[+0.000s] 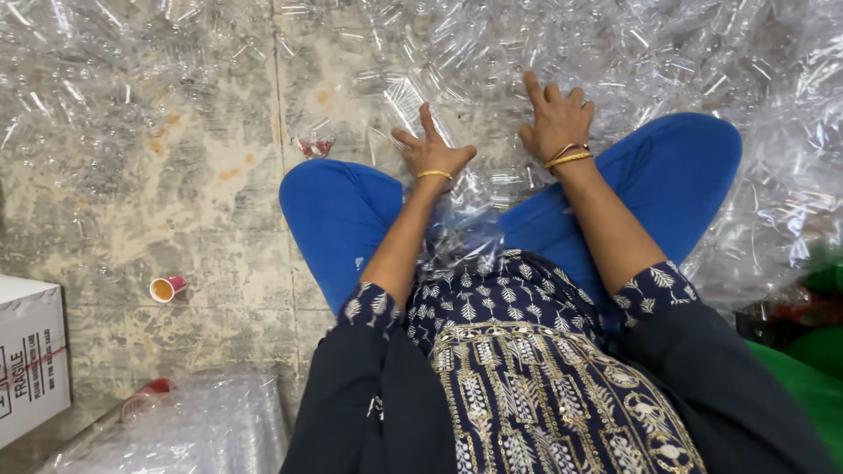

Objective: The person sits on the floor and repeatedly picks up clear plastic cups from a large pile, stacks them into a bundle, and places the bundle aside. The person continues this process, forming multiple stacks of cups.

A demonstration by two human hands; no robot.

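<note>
While both hands press flat, left hand and right hand splayed open on clear plastic cups, gripping nothing

a packing or sorting workshop floor: heaps of clear plastic bottles cover worn concrete, with a cardboard carton (taped) and bagged stock nearby.

A white rectangular cardboard box stands at the lower left edge of the frame, its side carrying black printed lettering and a thin red line. Just right of it, along the bottom, lies a clear plastic bag stuffed with transparent pieces. Larger clear plastic wrapping bulges at the right edge.
</note>
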